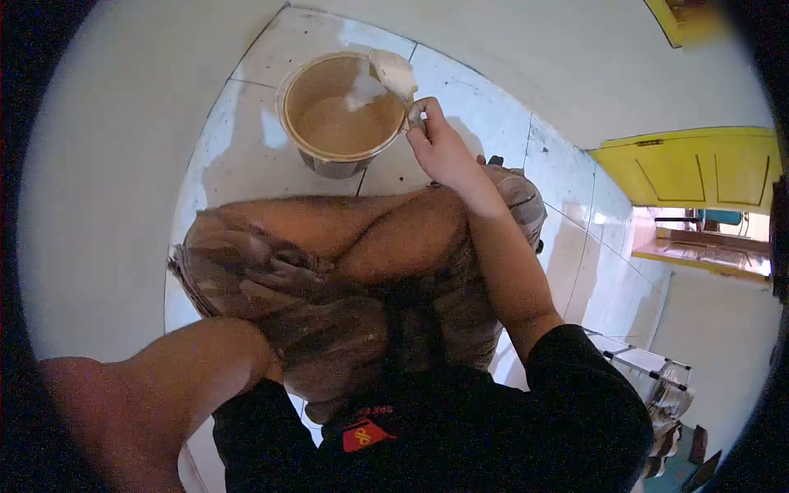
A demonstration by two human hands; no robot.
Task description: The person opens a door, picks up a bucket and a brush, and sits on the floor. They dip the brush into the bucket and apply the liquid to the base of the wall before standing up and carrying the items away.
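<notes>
My right hand (440,148) is closed around the handle of a putty knife (394,74). Pale, thick paste coats its blade, which lies over the right side of the rim of a round bucket (289,123). Inside the bucket is light brown paste (341,123), with a smooth, wet-looking surface. The bucket stands on the tiled floor in front of my crossed legs. My left arm (197,361) bends up close to the camera at the lower left, and its hand is outside the frame.
Pale walls rise behind and to the left of the floor tiles (477,107). A yellow door panel (699,168) is at the right, beside an opening into another area. A folded metal ladder (645,361) and some cloths (674,403) lie at the lower right.
</notes>
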